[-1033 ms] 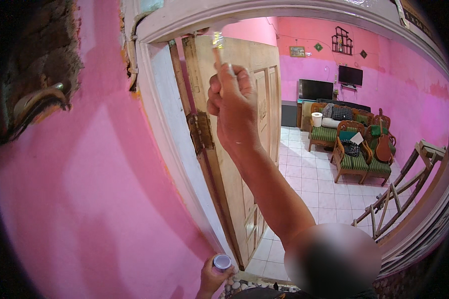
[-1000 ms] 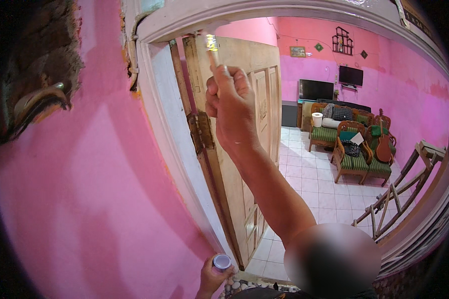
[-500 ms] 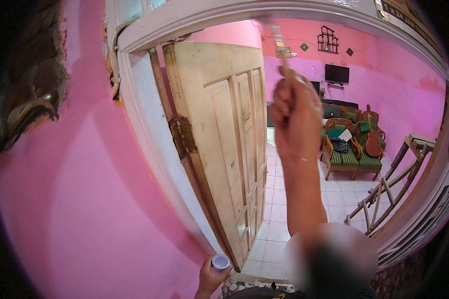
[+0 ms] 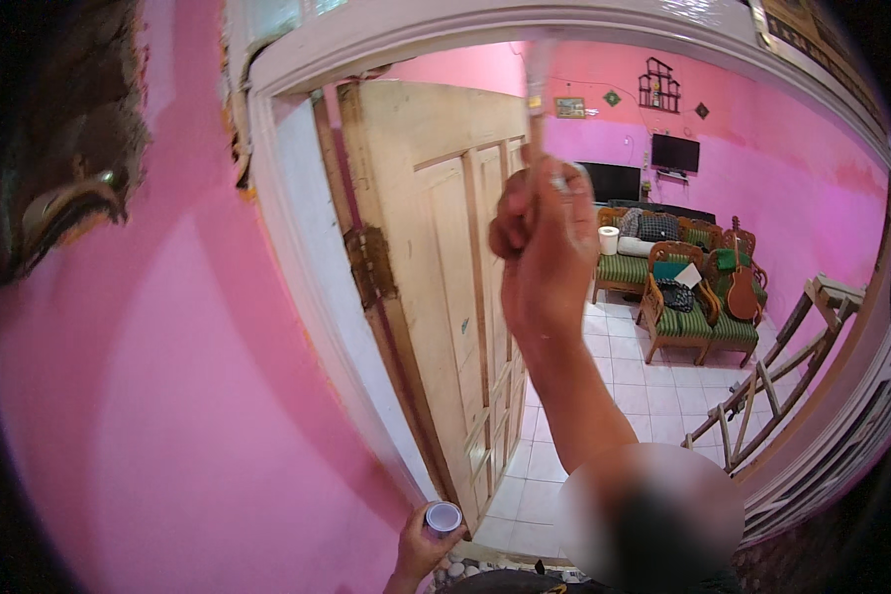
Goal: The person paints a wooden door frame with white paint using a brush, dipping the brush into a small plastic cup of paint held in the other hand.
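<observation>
Up near the top of the doorway, the right hand (image 4: 544,243) is clenching around the handle of a paintbrush (image 4: 537,94), fingers wrapped tight, and the brush is pointing straight up so its pale bristle end is reaching the underside of the white door frame (image 4: 386,40) overhead (the tip is a bit blurred, so I can't tell if it's actually touching the frame or just short of it). Down at the bottom edge, the left hand (image 4: 421,544) is gripping a small round can (image 4: 444,517) with a whitish top, holding it upright, close to the foot of the frame's left upright. Right behind the raised hand, the bare wooden door (image 4: 436,257) is standing open into the room, hanging on a rusty-looking hinge (image 4: 371,262) against the left upright. Left of the frame, the pink wall (image 4: 148,396) is filling most of the view, with a rough broken patch showing at the upper left. Through the opening, a white tiled floor (image 4: 653,396) is showing, and well beyond it some green-cushioned wooden chairs (image 4: 683,312) are sitting with a guitar (image 4: 741,282) leaning among them. A dark flat screen (image 4: 675,153) is hanging on the far pink wall, and a wooden ladder (image 4: 772,381) is leaning at the right.
</observation>
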A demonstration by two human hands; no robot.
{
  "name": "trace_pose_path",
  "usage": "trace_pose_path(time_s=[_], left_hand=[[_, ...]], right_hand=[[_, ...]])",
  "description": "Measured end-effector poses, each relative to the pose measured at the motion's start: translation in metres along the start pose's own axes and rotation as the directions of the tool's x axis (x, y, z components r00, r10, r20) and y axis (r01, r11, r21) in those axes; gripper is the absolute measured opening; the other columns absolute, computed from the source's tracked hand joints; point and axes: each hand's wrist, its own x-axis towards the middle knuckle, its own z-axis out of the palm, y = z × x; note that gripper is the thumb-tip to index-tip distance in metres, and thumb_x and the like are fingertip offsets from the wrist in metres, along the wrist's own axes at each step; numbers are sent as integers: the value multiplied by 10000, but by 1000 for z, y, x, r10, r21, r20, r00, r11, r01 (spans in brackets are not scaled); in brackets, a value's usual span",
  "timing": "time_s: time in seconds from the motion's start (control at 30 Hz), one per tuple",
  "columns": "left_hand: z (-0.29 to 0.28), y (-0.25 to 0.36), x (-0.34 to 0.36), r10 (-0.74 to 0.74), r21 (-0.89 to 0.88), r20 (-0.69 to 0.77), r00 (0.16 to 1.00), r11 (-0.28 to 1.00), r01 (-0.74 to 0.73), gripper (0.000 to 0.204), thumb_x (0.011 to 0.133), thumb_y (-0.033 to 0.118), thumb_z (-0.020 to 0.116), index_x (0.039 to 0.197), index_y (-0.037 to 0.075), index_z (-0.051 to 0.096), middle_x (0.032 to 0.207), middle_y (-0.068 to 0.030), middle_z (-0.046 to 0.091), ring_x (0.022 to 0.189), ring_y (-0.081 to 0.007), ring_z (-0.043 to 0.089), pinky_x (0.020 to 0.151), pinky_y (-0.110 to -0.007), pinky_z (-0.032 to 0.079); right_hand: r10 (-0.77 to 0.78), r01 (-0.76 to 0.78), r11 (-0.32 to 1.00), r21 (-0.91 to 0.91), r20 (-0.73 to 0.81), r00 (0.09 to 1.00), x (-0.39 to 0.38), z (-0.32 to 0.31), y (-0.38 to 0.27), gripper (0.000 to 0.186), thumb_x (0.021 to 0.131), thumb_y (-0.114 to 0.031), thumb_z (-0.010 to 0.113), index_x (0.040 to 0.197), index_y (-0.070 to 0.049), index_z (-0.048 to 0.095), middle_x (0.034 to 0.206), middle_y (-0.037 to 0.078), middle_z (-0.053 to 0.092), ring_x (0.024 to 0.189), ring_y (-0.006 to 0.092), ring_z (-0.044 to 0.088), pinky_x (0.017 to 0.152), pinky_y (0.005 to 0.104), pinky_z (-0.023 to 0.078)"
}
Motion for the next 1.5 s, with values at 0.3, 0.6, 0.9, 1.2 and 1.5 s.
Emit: trace_pose_path(time_s=[0.3, 0.6, 0.9, 1.2, 1.5], left_hand=[[-16, -12, -19, -54, -30, -127, 990, 998, 51, 577, 712, 289, 912, 1131, 20, 620, 1032, -149, 677, 973, -305, 682, 849, -410, 545], [-25, -19, -24, -52, -19, -159, 986, 999, 49, 566, 725, 301, 902, 1131, 19, 627, 1039, -148, 669, 974, -308, 676, 857, -410, 547], [-30, -16, -21, -34, -43, -126, 991, 999, 29, 577, 735, 313, 894, 1147, 13, 623, 1068, -151, 661, 1012, -305, 665, 883, -411, 536], [-28, -11, -21, -61, -22, -114, 992, 998, 59, 571, 719, 278, 905, 1136, 12, 620, 1065, -145, 661, 999, -303, 669, 872, -400, 540], [-26, -13, -21, -61, -17, -101, 993, 998, 60, 571, 723, 259, 901, 1145, 2, 614, 1075, -155, 662, 1015, -304, 668, 885, -403, 535]], right_hand=[[385, -293, 894, -340, 247, 889, 5, 51, 59, 195, 1019, -249, 572, 987, -57, 553, 735, -27, 514, 565, 39, 367, 484, 228, 296], [176, -152, 974, -167, 143, 974, 6, 49, 26, 159, 1018, -202, 579, 1005, -45, 599, 749, -40, 497, 577, 21, 358, 493, 195, 269], [284, -216, 926, -309, 193, 939, 4, 54, 52, 186, 1013, -223, 585, 1015, -37, 592, 739, -37, 494, 573, 24, 369, 492, 207, 290], [80, -74, 994, -78, 79, 994, 12, 28, 9, 192, 1013, -210, 573, 1076, -29, 596, 731, -24, 483, 549, 37, 339, 469, 219, 252], [-284, 306, 929, 206, -130, 950, -2, 3, 5, 226, 1039, -262, 502, 1162, -79, 552, 749, -12, 454, 570, 66, 367, 475, 211, 270]])
